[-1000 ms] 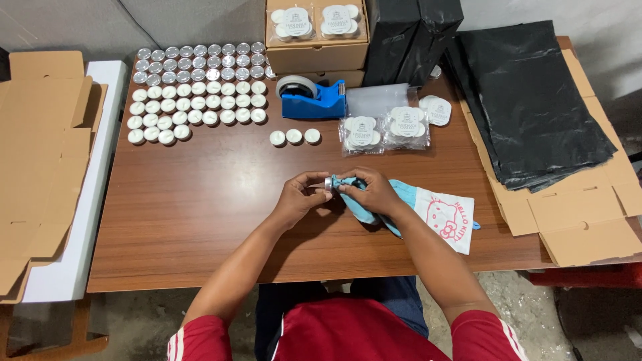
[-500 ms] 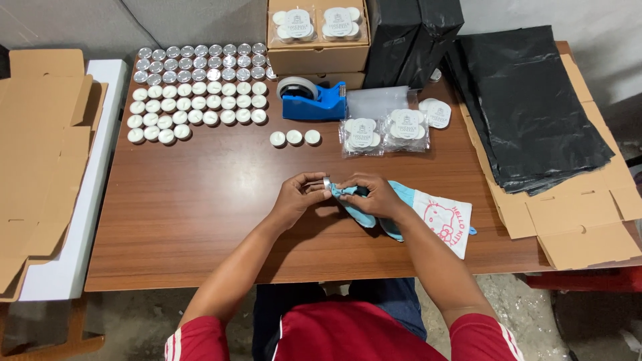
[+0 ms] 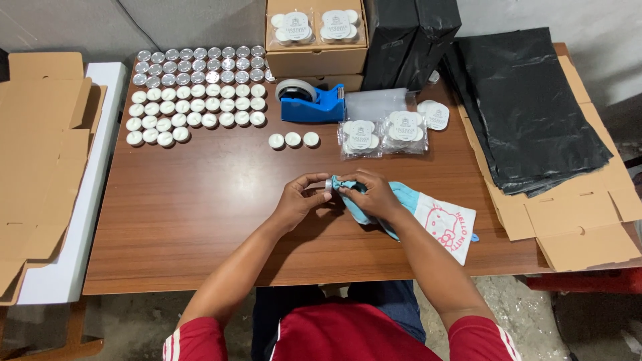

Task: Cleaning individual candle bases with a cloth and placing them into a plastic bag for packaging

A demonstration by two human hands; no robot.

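Observation:
My left hand [image 3: 301, 198] pinches a small tealight candle [image 3: 328, 184] over the middle of the brown table [image 3: 200, 220]. My right hand [image 3: 372, 194] presses a light blue and white cloth [image 3: 435, 217] against that candle. The cloth trails to the right under my right forearm. Three loose tealights [image 3: 293, 140] lie in a row just beyond my hands. Several rows of tealights [image 3: 197, 93] fill the far left of the table.
A blue tape dispenser [image 3: 311, 101] and clear packs of candles [image 3: 382, 132] sit behind my hands. A cardboard box [image 3: 315, 57] with packed candles stands at the back. Black plastic bags [image 3: 528, 107] and flat cardboard [image 3: 575, 227] lie at right, more flat cardboard [image 3: 33, 154] at left.
Both hands stay together at the table's middle. My fingers and the cloth have shifted slightly around the candle.

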